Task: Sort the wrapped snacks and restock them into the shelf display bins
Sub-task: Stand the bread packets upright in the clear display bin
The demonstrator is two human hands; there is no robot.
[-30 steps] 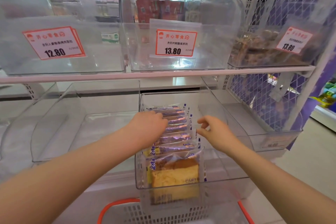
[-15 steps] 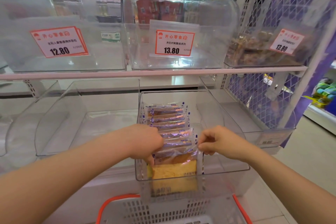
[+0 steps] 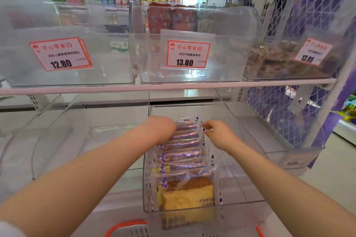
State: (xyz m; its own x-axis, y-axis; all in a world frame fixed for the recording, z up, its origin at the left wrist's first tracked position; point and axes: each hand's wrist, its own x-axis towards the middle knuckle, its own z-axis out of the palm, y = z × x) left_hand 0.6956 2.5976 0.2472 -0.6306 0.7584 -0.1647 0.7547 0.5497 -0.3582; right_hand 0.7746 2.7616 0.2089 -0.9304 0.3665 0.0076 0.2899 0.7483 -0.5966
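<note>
A row of several clear-wrapped cake snacks (image 3: 185, 155) with purple and blue print stands on edge in a clear bin (image 3: 240, 202) on the lower shelf. The front pack (image 3: 189, 193) shows a yellow cake slice. My left hand (image 3: 160, 131) lies on the left ends of the rear packs, with its fingers hidden behind the hand. My right hand (image 3: 218, 134) is at the right ends of the rear packs; its fingers are loosely curled and the tips touch the wrapper edges.
Clear bins stand to the left (image 3: 57, 140) and right (image 3: 289, 152) on the lower shelf. The upper shelf carries clear bins with price tags 12.80 (image 3: 61, 54) and 13.80 (image 3: 187, 55). A basket with an orange handle (image 3: 125, 225) sits below.
Both hands have moved from the front packs back to the rear of the row. The right hand has let go of the front pack's edge.
</note>
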